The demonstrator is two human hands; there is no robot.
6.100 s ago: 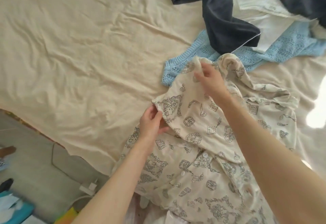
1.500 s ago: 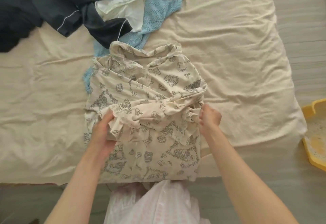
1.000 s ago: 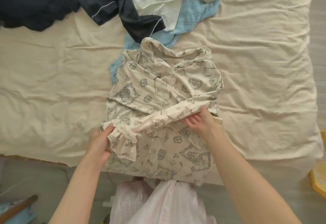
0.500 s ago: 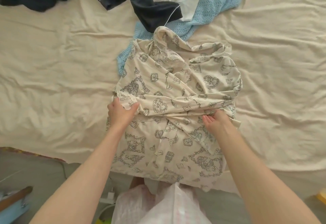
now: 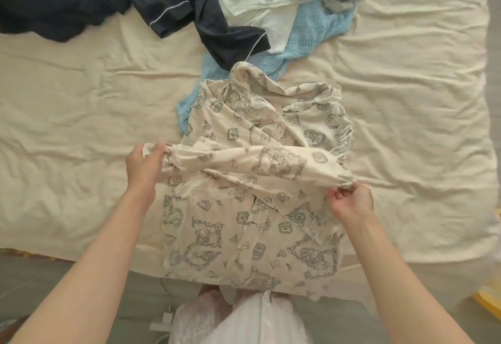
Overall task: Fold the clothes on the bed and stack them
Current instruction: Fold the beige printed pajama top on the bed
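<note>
A cream pyjama top with a grey printed pattern [image 5: 244, 229] lies on the near edge of the bed, its hem hanging over the side. A sleeve [image 5: 244, 159] is stretched across its middle. My left hand [image 5: 145, 166] grips the sleeve's cuff end at the left. My right hand [image 5: 348, 198] pinches the sleeve's frilled shoulder end at the right. Behind the top lies a heap of unfolded clothes: a light blue knit [image 5: 309, 34], a white garment [image 5: 268, 15] and dark navy pyjamas with white piping [image 5: 225, 37].
The cream sheet on the bed [image 5: 81, 105] is wrinkled on both sides of the top. More dark cloth [image 5: 54, 4] lies at the far left. Grey floor runs along the near side, with a yellow object [image 5: 490, 300] at the right edge.
Both hands have lifted the sleeve and pulled it out straight across the top; the left hand moved out to the left, the right hand out to the right edge.
</note>
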